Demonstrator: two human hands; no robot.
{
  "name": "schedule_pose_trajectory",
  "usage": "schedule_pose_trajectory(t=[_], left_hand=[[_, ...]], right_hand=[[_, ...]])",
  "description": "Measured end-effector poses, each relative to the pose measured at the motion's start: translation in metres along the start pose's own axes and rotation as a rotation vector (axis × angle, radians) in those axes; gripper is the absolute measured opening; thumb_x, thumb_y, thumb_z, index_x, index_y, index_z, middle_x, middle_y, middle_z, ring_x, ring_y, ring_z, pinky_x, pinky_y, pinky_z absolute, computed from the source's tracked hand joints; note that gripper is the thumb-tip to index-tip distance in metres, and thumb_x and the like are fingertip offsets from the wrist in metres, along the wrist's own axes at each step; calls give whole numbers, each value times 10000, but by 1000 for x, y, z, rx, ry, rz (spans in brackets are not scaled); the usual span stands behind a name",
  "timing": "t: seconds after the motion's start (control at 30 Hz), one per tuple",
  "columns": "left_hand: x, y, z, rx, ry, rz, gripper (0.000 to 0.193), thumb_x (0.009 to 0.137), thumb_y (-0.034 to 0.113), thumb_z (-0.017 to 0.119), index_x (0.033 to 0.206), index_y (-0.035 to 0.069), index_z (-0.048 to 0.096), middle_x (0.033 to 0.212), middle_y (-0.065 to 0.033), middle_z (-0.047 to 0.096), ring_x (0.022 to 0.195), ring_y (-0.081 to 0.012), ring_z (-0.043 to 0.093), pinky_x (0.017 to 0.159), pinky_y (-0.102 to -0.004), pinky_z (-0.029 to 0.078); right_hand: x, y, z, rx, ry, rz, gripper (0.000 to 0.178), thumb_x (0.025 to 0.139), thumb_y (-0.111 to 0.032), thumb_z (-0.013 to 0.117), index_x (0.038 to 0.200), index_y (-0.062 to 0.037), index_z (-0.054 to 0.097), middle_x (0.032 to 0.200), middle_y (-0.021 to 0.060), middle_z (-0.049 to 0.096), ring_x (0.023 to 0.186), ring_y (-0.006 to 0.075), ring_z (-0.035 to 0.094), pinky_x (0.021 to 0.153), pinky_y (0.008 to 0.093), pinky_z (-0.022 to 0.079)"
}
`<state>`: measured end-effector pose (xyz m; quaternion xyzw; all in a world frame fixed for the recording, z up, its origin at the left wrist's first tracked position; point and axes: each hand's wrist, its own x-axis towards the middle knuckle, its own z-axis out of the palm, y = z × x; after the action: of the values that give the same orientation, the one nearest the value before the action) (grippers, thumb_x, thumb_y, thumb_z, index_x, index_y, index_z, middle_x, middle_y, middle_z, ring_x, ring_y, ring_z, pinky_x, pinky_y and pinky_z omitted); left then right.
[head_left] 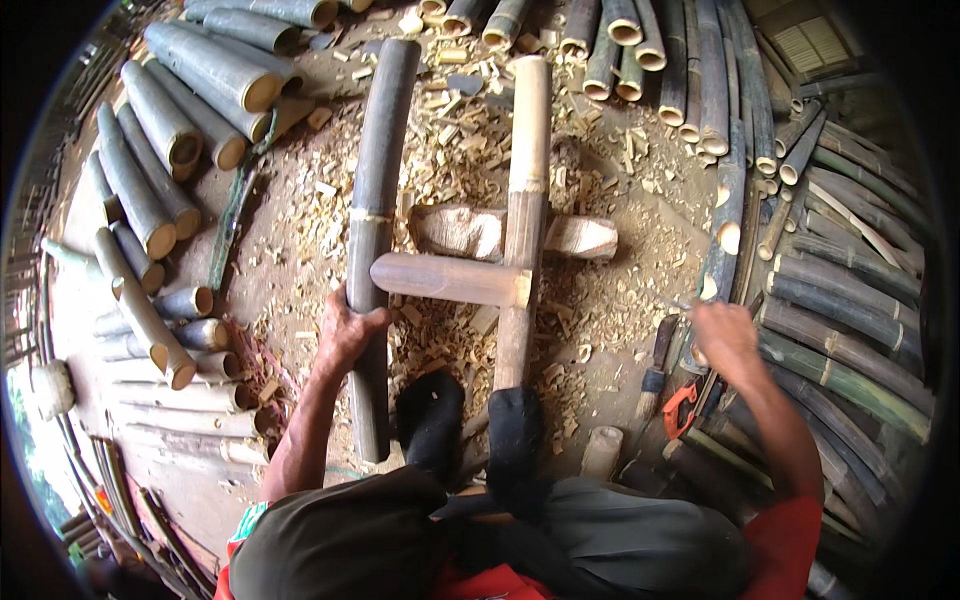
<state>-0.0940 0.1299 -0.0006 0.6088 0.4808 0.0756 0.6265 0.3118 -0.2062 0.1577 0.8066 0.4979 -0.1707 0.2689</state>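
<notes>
My left hand (347,335) is wrapped round a dark bamboo pole (372,190), which points away from me. A smooth brown crosspiece (450,279) with a rounded left end overlaps this pole and reaches a second bamboo pole (525,220), pale at its far end. That second pole lies across a rough, hewn log (460,232). Off to the right, my right hand (725,340) is closed, its fingers pinched together beside a thin bit at their tips; what it holds cannot be made out. My dark-covered feet (430,420) are by the poles' near ends.
A blade with a wrapped handle (652,382) and an orange-handled tool (680,408) lie below my right hand. Cut bamboo (210,65) is stacked at left, with more bamboo (850,310) at right. Wood chips (450,150) cover the ground. A short bamboo stub (602,452) stands near my knee.
</notes>
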Motion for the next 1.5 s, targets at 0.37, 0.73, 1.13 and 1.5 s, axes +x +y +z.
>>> schedule_pose_trajectory(t=[0.37, 0.73, 1.13, 1.5], left_hand=[[-14, -7, -49, -130, 94, 16, 637, 649, 288, 867, 1155, -16, 626, 854, -79, 678, 706, -203, 653, 668, -359, 577], [-24, 9, -122, 955, 716, 341, 615, 707, 96, 725, 1305, 56, 587, 1200, -173, 612, 1269, -353, 493, 1141, -494, 372], [3, 19, 38, 1022, 244, 582, 874, 788, 401, 868, 1527, 152, 474, 1544, -192, 454, 1468, -375, 368, 1218, -571, 236], [-49, 99, -191, 912, 1254, 654, 455, 867, 170, 811, 1304, 109, 698, 1302, -158, 625, 1129, -323, 627, 984, -451, 536]], right_hand=[[-11, -81, 16, 1359, 8, 231, 285, 1114, -314, 509, 1045, -60, 618, 706, -12, 552, 564, 90, 509, 510, 290, 426], [-10, -116, 48, 2171, 253, 335, 268, 1029, -127, 581, 1280, -33, 570, 938, 92, 655, 791, 199, 675, 707, 374, 595], [-8, -162, 50, 2219, 126, 266, 229, 1061, -156, 583, 1249, -25, 590, 840, 62, 627, 646, 127, 605, 588, 286, 533], [7, -104, 42, 1274, 126, 38, 264, 1080, -242, 568, 959, -20, 643, 752, 15, 644, 656, 109, 601, 603, 288, 492]])
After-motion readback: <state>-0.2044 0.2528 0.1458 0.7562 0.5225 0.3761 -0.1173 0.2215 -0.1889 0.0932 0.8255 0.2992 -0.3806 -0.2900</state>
